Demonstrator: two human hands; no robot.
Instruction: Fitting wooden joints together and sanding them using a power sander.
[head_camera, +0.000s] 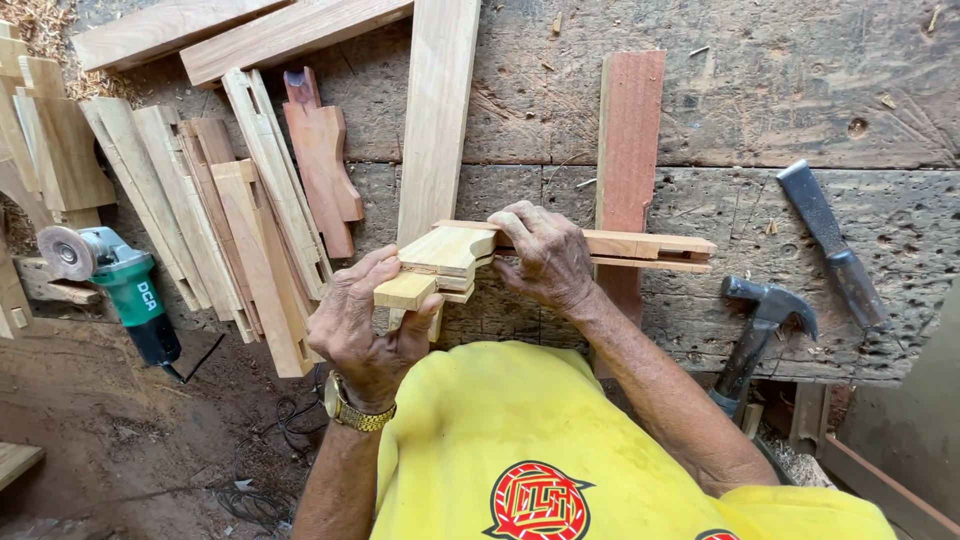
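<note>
While at workbench (800, 90):
left hand (365, 325): gripped shaped wood piece (445, 262) end
right hand (545, 255): clasped same piece, hammer (760, 325) right of it

A single view is given, taken from a camera worn on the person's head. The scene is looked at steeply downward, almost straight onto the worn wooden workbench (780, 90), whose far side lies toward the top of the frame. The view is held close: the yellow shirt (560, 440) fills the lower edge, and the left hand (365, 330) and right hand (545, 255) are seen near the middle. The dirt floor (120, 430) is caught at lower left. No second view is supplied for overlap.
</note>
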